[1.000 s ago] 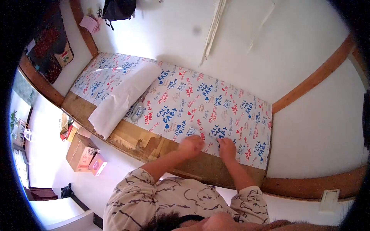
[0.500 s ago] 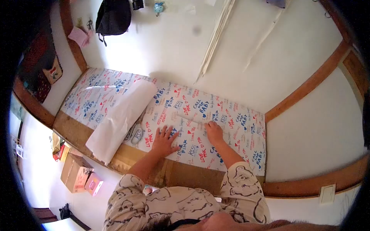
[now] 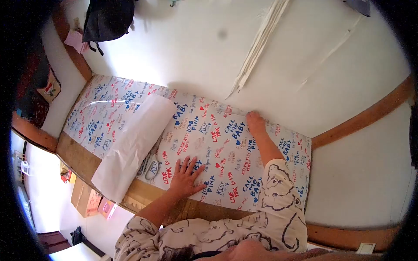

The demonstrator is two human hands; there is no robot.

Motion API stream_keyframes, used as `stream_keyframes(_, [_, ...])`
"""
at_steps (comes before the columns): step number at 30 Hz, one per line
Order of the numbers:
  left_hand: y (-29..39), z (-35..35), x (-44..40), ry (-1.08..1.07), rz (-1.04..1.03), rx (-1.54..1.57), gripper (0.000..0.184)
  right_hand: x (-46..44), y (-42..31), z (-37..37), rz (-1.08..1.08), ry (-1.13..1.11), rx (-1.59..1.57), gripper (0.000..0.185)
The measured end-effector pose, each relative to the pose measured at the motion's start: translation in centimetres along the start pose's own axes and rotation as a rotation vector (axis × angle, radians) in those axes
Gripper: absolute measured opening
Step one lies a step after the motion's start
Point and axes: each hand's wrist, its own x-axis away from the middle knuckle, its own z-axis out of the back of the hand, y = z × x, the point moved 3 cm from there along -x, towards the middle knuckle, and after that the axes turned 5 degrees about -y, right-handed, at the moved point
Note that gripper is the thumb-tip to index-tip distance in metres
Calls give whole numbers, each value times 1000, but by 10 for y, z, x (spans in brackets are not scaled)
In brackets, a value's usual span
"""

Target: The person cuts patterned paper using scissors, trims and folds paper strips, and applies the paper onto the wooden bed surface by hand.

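A white sheet printed with red and blue words (image 3: 217, 152) covers most of a brown wooden surface (image 3: 78, 152). My left hand (image 3: 186, 177) lies flat on the sheet near its front edge, fingers spread. Reaching to the back edge by the wall, my right hand (image 3: 256, 122) touches the sheet; its fingers look bent, and whether they grip the edge is too small to tell. Left of my left hand, a plain white roll (image 3: 135, 145) lies across the sheet. Beside the roll, a grey-white oval shape marked with letters (image 3: 152, 169) partly shows.
Behind the surface rises a white wall (image 3: 196, 48) with peeling strips (image 3: 261, 48). A black bag (image 3: 109, 19) hangs at the upper left. On the floor at left stand a cardboard box (image 3: 85, 199) and a pink box (image 3: 106, 208). Wooden beams (image 3: 365, 113) frame the right side.
My right hand has moved from the front edge across the sheet to the back edge. My left hand shifted left and flattened with spread fingers. The camera view has also shifted.
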Motion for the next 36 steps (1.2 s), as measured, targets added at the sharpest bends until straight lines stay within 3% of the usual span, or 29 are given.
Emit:
stream_keyframes(2, [-1,3,1,24,-17,63,67,-2,-2,0,10,39,3,19])
stream_keyframes(4, [-2,1,0,31,-9,51,66,-12,-12,19,-99,-174,-51,22])
stream_keyframes(5, [-1,-1,0,42,-19,53,66,-15,-25,30,-81,-167,-63,22])
stream_keyframes(8, [-1,2,1,42,-18,62,66,-13,-71,58,-4,-87,-104,22])
stream_keyframes(11, [-3,0,0,33,2,69,68,-35,-126,66,206,-20,-253,23])
stream_keyframes(16, [-5,-1,2,67,-3,102,68,-41,-166,65,-83,-58,-279,20])
stream_keyframes(18, [-5,-4,3,91,-31,96,68,-18,-182,65,-10,58,-286,19])
stream_keyframes(20, [-5,-7,4,160,-37,106,66,13,-192,80,56,-61,-330,19])
stream_keyframes(26, [-11,-11,6,266,-70,262,58,129,-150,91,-137,-158,-283,18])
stream_keyframes(30, [-18,5,16,191,-44,461,51,187,-99,108,-530,-380,-301,22])
stream_keyframes(32, [-31,26,37,475,-4,677,53,236,-55,53,-571,-160,-240,24])
stream_keyframes(34, [-62,61,79,501,154,358,61,257,-39,52,-621,-375,-177,31])
stream_keyframes(36, [-102,77,114,438,391,74,77,282,-29,38,-705,-333,-132,34])
